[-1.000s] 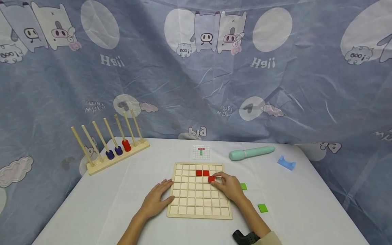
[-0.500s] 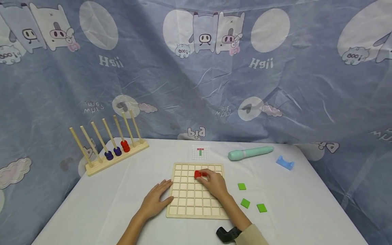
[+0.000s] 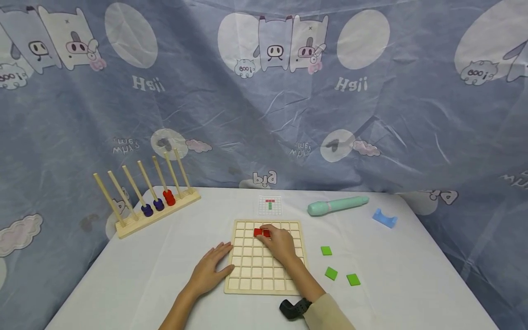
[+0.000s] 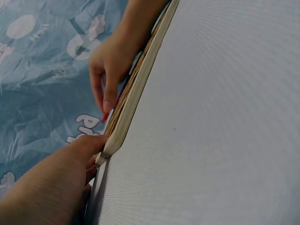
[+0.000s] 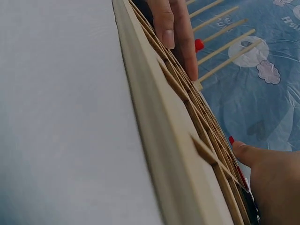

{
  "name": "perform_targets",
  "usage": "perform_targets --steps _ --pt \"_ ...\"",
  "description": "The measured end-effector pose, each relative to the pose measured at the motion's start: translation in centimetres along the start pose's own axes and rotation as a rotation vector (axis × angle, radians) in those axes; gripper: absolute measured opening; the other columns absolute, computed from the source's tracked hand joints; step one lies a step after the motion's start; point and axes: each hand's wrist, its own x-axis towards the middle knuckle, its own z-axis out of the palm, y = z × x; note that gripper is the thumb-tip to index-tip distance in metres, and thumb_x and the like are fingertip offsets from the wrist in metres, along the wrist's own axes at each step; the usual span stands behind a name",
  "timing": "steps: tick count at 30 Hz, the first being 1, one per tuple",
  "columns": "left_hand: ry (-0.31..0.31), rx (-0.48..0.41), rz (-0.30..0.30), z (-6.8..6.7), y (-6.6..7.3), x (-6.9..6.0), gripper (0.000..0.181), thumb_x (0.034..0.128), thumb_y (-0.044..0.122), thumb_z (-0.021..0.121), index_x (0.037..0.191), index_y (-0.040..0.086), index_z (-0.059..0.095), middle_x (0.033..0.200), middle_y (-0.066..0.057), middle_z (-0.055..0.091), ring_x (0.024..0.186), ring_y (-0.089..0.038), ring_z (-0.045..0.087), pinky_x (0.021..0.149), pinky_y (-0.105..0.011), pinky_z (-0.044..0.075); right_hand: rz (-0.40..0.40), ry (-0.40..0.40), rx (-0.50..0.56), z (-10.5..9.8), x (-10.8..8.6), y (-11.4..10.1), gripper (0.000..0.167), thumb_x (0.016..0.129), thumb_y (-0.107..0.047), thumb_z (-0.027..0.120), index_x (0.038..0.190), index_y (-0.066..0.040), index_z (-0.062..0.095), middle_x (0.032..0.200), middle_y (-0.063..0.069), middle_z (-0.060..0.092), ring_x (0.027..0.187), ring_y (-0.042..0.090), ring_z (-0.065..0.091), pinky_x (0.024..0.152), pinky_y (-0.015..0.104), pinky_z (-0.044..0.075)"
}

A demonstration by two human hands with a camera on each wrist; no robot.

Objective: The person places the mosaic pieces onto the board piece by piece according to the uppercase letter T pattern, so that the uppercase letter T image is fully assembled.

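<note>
A wooden grid board (image 3: pixel 256 285) lies on the white table. Along its left edge rests my left hand (image 3: pixel 210 269), fingers extended and thumb on the rim; the left wrist view shows the thumb (image 4: pixel 91 143) touching the board's corner. Over the upper rows, my right hand (image 3: pixel 280 245) pinches a small red square tile (image 3: pixel 258 232) between thumb and fingers. That tile (image 5: pixel 231 140) looks tilted at the thumb tip in the right wrist view. Another red tile (image 3: pixel 266 233) sits just right of it, partly hidden by the fingers.
Three green tiles (image 3: pixel 326 250) lie right of the board. Behind it is a small card (image 3: pixel 270 206) with a red and green T pattern. A mint-green tube-shaped object (image 3: pixel 338 206) and a blue holder (image 3: pixel 385 218) stand back right; a peg stand with beads (image 3: pixel 158 216) is back left.
My right hand has moved left across the board's upper rows with the red tile, uncovering the green tiles. My left hand has stayed on the board's left edge.
</note>
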Motion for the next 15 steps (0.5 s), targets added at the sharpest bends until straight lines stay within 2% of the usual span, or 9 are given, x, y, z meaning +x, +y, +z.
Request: perform_targets --steps 10,13,15 --pt "-0.005 0.009 0.003 0.05 0.00 0.14 0.059 0.0844 0.040 0.064 0.135 0.014 0.049 0.139 0.001 0.045 0.133 -0.019 0.032 0.111 -0.039 0.021 0.015 -0.022 -0.045 0.24 0.21 0.05 0.035 0.080 -0.042 0.069 0.105 -0.018 0.069 0.042 -0.012 0.031 0.046 0.007 0.030 0.044 0.022 0.031" --pt "-0.001 0.011 0.001 0.10 -0.06 0.06 0.059 0.0843 0.041 0.064 0.135 0.014 0.049 0.139 0.000 0.045 0.132 -0.019 0.033 0.111 -0.040 0.021 0.019 -0.029 -0.038 0.32 0.24 0.02 0.035 0.080 -0.041 0.068 0.106 -0.017 0.069 0.042 -0.012 0.035 0.046 0.008 0.032 0.046 0.024 0.035" --pt "0.001 0.010 -0.001 0.12 -0.11 -0.02 0.059 0.0843 0.042 0.064 0.134 0.014 0.049 0.138 0.000 0.046 0.132 -0.019 0.033 0.110 -0.040 0.022 0.018 -0.029 -0.035 0.38 0.25 -0.03 0.035 0.080 -0.041 0.068 0.106 -0.017 0.069 0.044 -0.009 0.042 0.046 0.009 0.036 0.048 0.025 0.038"
